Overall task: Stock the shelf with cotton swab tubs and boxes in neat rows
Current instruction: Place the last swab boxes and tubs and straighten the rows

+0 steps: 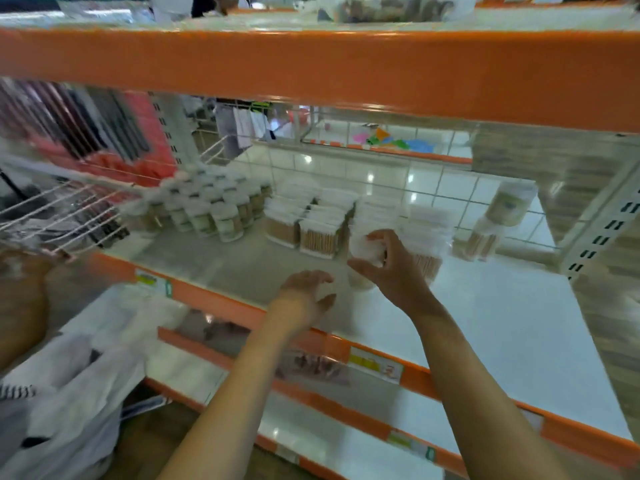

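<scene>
The frame is motion-blurred. My right hand (388, 263) grips a clear cotton swab tub (363, 247) by its upper part, just above the white shelf (502, 323). My left hand (306, 296) hovers open to the left of the tub, fingers loosely spread, holding nothing. Behind them stand square clear swab boxes (313, 223) in rows, with more boxes (429, 233) to the right. Round swab tubs with white lids (207, 206) are packed in rows at the back left. Two stacked round tubs (495, 223) stand alone at the back right.
An orange beam (311, 71) crosses overhead, and an orange shelf edge with price labels (374, 365) runs along the front. A wire grid backs the shelf. White plastic bags (69, 393) sit low at left. Lower shelves (346, 427) show below.
</scene>
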`<state>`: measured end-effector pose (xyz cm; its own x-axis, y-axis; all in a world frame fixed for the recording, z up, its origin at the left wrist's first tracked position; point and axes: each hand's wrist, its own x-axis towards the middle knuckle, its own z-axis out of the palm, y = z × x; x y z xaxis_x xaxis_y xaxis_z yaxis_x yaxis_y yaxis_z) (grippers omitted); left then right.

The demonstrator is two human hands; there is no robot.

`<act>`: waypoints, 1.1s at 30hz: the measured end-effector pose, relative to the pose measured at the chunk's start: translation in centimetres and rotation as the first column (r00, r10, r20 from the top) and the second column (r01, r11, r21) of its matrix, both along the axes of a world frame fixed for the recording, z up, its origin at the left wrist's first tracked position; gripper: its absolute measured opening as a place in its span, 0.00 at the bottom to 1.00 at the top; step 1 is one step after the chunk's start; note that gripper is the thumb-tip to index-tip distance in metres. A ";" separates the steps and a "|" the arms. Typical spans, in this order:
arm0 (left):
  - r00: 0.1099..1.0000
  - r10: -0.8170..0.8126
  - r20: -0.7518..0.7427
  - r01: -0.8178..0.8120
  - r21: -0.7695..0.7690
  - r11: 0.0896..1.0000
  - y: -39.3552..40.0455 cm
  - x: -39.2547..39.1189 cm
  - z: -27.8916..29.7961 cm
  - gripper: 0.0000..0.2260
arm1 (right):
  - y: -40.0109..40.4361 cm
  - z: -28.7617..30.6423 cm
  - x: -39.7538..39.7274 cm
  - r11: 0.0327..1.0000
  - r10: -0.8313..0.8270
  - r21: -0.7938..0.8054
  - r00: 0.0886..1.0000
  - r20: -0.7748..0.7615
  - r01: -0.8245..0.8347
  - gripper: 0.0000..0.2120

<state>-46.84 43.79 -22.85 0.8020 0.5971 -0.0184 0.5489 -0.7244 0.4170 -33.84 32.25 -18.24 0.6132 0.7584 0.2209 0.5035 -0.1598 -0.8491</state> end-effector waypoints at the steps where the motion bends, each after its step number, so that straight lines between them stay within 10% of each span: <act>1: 1.000 0.012 0.024 -0.012 -0.004 1.000 0.9 -1.2 0.0 0.18 | 1.1 -0.1 -0.9 1.000 0.023 -0.008 1.000 -0.011 -0.023 0.25; 25: 0.955 0.206 0.214 -0.119 -0.360 0.925 17.0 -19.2 0.8 0.23 | 21.6 -0.9 -19.5 0.976 0.189 -0.095 0.979 -0.080 -0.196 0.20; 33: 0.960 0.221 0.172 -0.180 -0.228 0.957 22.8 -18.7 0.8 0.27 | 27.5 -1.4 -18.5 0.946 0.286 -0.111 0.944 -0.165 -0.306 0.22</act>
